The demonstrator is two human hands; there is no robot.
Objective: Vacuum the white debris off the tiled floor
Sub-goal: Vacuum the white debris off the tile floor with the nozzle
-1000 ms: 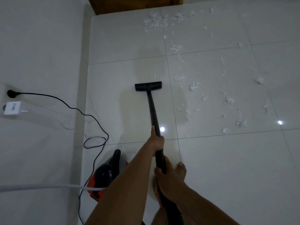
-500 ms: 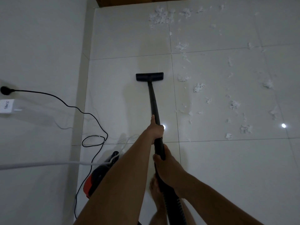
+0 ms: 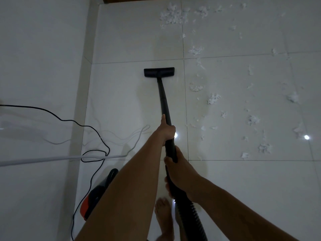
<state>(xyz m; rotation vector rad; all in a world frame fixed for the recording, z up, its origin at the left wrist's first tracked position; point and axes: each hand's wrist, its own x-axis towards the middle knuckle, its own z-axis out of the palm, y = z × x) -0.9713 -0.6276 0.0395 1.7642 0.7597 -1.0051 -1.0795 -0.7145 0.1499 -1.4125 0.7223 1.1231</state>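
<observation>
Looking down from the head camera, a barefoot person stands on a glossy tiled floor [image 3: 125,105], working a black vacuum wand [image 3: 163,100]. The left hand [image 3: 167,131] wraps around the wand partway up. The right hand [image 3: 180,174] grasps it lower, where the ribbed hose [image 3: 196,221] joins. The flat nozzle [image 3: 159,72] rests on a bare tile ahead, with no scraps visible under it. The white debris [image 3: 213,99] lies to the nozzle's right, scattered over the neighbouring tiles, with a denser heap [image 3: 172,14] farther off at the top.

The flakes look light, so a quick sideways sweep could probably scatter them rather than lift them. A black power cord [image 3: 83,126] loops on the floor at left, near the red and black vacuum body [image 3: 97,193]. Stepping back or tugging the hose might snag the cord or tip the machine. A pale cable [image 3: 52,159] crosses the left of the frame; whether it lies on the floor is unclear. A bare foot [image 3: 164,216] is just beside the hose.

A white wall [image 3: 43,58] closes the left side. Open floor stretches right and forward, toward the debris.
</observation>
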